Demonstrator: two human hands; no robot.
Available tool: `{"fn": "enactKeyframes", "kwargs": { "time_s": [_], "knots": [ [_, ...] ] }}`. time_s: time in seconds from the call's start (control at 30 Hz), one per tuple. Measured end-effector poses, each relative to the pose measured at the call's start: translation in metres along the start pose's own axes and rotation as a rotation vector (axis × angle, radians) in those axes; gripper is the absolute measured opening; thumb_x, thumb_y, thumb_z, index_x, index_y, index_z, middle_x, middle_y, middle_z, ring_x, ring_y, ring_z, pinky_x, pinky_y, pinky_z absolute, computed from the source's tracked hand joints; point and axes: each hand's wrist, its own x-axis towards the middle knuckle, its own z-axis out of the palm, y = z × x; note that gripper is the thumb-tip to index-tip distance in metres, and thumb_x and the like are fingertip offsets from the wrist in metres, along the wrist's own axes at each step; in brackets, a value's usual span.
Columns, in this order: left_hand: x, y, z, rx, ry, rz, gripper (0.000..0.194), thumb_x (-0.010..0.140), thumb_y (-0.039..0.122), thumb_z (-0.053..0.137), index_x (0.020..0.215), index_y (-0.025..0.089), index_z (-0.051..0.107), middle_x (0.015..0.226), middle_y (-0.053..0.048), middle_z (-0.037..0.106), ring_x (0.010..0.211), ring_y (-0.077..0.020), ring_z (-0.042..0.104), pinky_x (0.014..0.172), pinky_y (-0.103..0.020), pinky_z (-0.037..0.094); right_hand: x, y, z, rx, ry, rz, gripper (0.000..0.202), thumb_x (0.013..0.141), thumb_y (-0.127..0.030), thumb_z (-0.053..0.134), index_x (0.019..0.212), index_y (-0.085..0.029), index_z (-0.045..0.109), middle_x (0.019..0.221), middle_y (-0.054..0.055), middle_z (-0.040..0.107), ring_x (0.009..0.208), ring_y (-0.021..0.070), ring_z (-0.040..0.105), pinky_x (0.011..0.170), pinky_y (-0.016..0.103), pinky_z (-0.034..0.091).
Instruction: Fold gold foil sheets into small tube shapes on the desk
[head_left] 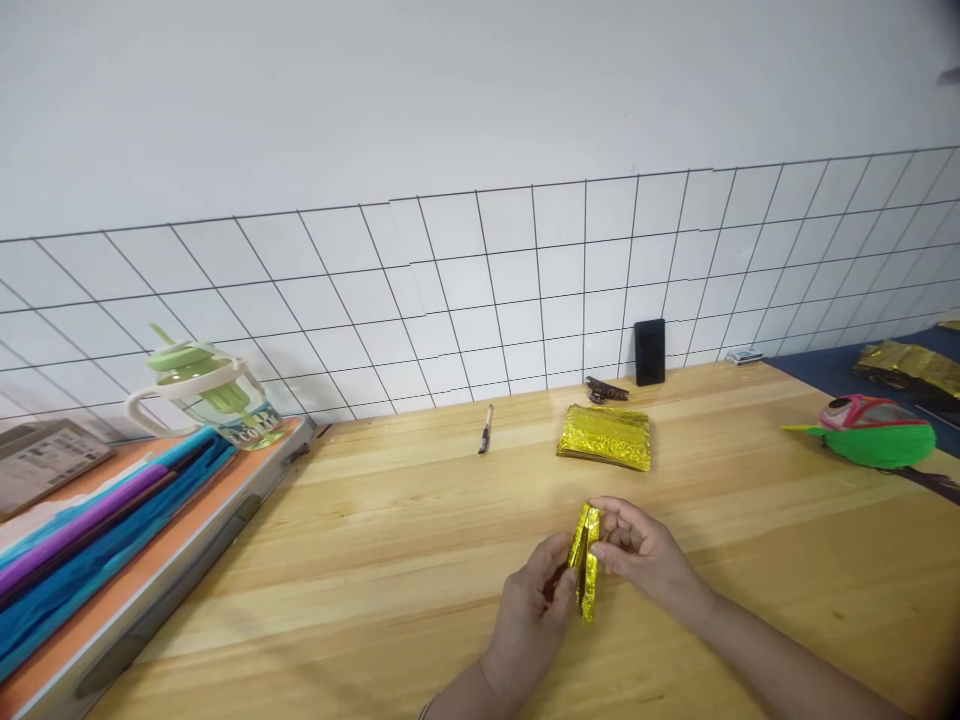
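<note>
Foil strip (590,580) in glittering yellow-gold; stack of sheets (604,437) in the same gold, mottled with bright flecks. Honey-coloured tabletop (360,540) streaked with wood grain. White wall (420,90), patterned lower down with a thin black grid. Black slab (649,352). Black-and-white pen (486,430). Bright green, pink and yellow ornament (877,445). Pale green and cream cup (217,395). Blue and purple bundle (112,550). Orange panel (165,560).

Gold strip (591,580): lower left portion hidden by the left hand (531,608); upper right portion partly covered by the right hand (643,552). Left forearm (471,695) and right forearm (787,648): cut off by the bottom edge. Carton (52,470): cut off at left; label print too small to read. Foil (911,362): cut off at right. Packet (744,356): markings illegible.
</note>
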Motion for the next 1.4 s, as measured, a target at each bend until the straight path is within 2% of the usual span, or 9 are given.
{"fn": "enactKeyframes", "kwargs": {
  "time_s": [0.23,0.37,0.5,0.77,1.17,1.4],
  "knots": [
    [-0.001,0.005,0.002,0.010,0.000,-0.007,0.031,0.091,0.030,0.050,0.121,0.020,0.051,0.118,-0.009,0.062,0.102,-0.0198,0.061,0.089,-0.029,0.047,0.000,0.002,0.000,-0.003,-0.004,0.001,0.048,0.076,-0.035,0.068,0.119,-0.023,0.050,0.083,0.000,0.054,0.064,0.0104,0.050,0.061,0.026,0.050],
    [-0.003,0.006,0.003,0.084,0.012,-0.005,0.029,0.091,0.029,0.049,0.119,0.020,0.053,0.113,-0.008,0.063,0.091,-0.0166,0.062,0.082,-0.025,0.049,0.001,0.004,0.000,-0.016,0.012,0.018,0.049,0.075,-0.034,0.068,0.119,-0.022,0.050,0.084,0.000,0.053,0.063,0.0098,0.049,0.059,0.026,0.049],
    [-0.002,0.005,0.004,0.124,0.025,-0.020,0.029,0.088,0.026,0.051,0.117,0.020,0.054,0.105,-0.007,0.064,0.091,-0.0171,0.062,0.076,-0.023,0.050,0.000,0.004,0.001,-0.021,0.012,0.011,0.047,0.076,-0.034,0.068,0.117,-0.022,0.051,0.083,-0.001,0.052,0.063,0.0097,0.050,0.059,0.026,0.049],
    [-0.003,0.002,0.006,0.183,0.019,-0.028,0.032,0.086,0.018,0.049,0.118,0.020,0.051,0.102,-0.006,0.064,0.083,-0.0147,0.061,0.071,-0.021,0.049,-0.001,0.000,-0.001,-0.059,0.009,-0.021,0.033,0.087,-0.040,0.054,0.114,-0.020,0.052,0.076,-0.002,0.055,0.057,0.0095,0.054,0.056,0.025,0.047],
    [-0.004,-0.005,0.008,0.184,0.040,-0.019,0.024,0.089,0.021,0.047,0.113,0.020,0.052,0.098,-0.005,0.065,0.081,-0.0141,0.061,0.071,-0.021,0.047,0.001,-0.002,0.002,-0.047,0.056,0.021,0.030,0.085,-0.043,0.057,0.101,-0.018,0.053,0.069,-0.003,0.056,0.050,0.0086,0.053,0.050,0.024,0.045],
    [-0.003,0.002,0.010,0.160,0.044,-0.040,0.021,0.091,0.023,0.046,0.110,0.019,0.052,0.100,-0.006,0.065,0.080,-0.0129,0.060,0.071,-0.021,0.046,0.001,-0.002,0.002,-0.041,0.065,0.041,0.029,0.084,-0.043,0.057,0.099,-0.018,0.054,0.068,-0.004,0.056,0.050,0.0090,0.052,0.050,0.024,0.045]
  ]
}}
